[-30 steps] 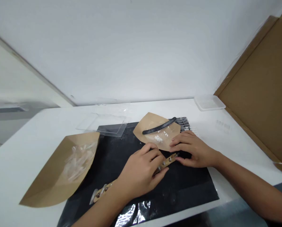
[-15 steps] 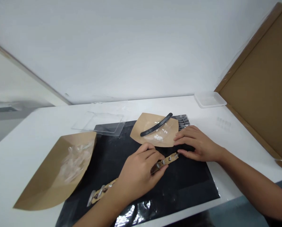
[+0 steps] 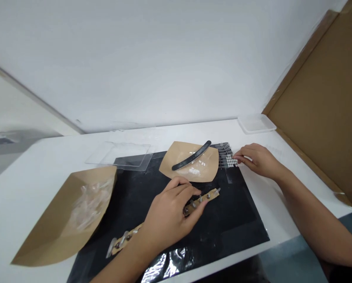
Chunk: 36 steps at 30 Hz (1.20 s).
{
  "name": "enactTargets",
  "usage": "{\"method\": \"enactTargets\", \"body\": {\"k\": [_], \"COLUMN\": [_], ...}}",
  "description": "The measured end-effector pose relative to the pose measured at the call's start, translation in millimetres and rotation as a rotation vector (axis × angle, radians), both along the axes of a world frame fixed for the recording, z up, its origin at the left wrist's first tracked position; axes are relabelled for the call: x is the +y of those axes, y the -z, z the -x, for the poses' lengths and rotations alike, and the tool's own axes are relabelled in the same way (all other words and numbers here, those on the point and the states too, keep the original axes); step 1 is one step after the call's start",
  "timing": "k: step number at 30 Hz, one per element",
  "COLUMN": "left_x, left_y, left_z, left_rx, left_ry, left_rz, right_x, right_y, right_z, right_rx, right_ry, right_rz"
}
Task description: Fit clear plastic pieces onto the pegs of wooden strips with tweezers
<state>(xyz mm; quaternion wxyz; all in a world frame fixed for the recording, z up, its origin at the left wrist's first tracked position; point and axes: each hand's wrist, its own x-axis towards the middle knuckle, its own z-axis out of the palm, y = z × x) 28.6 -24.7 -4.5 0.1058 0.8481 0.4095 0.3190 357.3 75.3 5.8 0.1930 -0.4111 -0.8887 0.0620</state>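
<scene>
My left hand [image 3: 171, 214] is closed around a narrow brown cardboard strip [image 3: 213, 193], which bears small dark round pieces and clear nail-tip-like pieces. A second strip of this kind [image 3: 117, 247] emerges from under my left forearm, its middle hidden. Farther right, my right hand [image 3: 258, 159] has thumb and fingers pinched together at the edge of a sheet of small white dots [image 3: 230, 161]. Whatever is between those fingertips is too small to make out. A curved black nail file [image 3: 192, 156] lies across a brown paper tray [image 3: 169, 161] holding small white bits.
A larger brown paper tray [image 3: 46, 236] on the left holds clear plastic pieces [image 3: 90, 204]. Transparent plates [image 3: 120, 153] lie behind the black mat [image 3: 231, 220]. At the back right sits a clear plastic box [image 3: 257, 124], beside a tall cardboard panel [image 3: 320, 106].
My right hand has left the strip's far end and moved right and back to the dot sheet, its fingers now pinched. My left hand keeps its grip on the strip. The view shifted slightly.
</scene>
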Motion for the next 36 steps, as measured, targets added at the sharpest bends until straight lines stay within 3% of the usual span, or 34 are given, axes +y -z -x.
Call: {"method": "enactTargets", "body": {"k": [3, 7, 17, 22, 32, 36], "left_x": [1, 2, -3, -3, 0, 0], "left_y": [0.1, 0.1, -1.8, -1.8, 1.6, 4.0], "left_z": [1, 3, -1, -2, -1, 0], "left_rx": [-0.018, -0.028, -0.097, -0.104, -0.096, -0.088], "left_ry": [-0.049, -0.095, -0.103, -0.111, -0.100, -0.098], "left_rz": [-0.048, -0.062, -0.130, -0.152, -0.164, -0.149], "right_x": [3, 5, 9, 8, -4, -5], "right_y": [1.7, 5.8, 10.8, 11.8, 10.9, 11.8], "right_z": [-8, -15, -17, -16, 1, 2], "right_rx": [-0.035, -0.024, 0.003, -0.012, -0.241, -0.199], "right_ry": [0.039, -0.011, -0.023, -0.037, -0.050, -0.076], "right_rz": [0.049, 0.098, 0.202, 0.167, 0.048, 0.072]}}
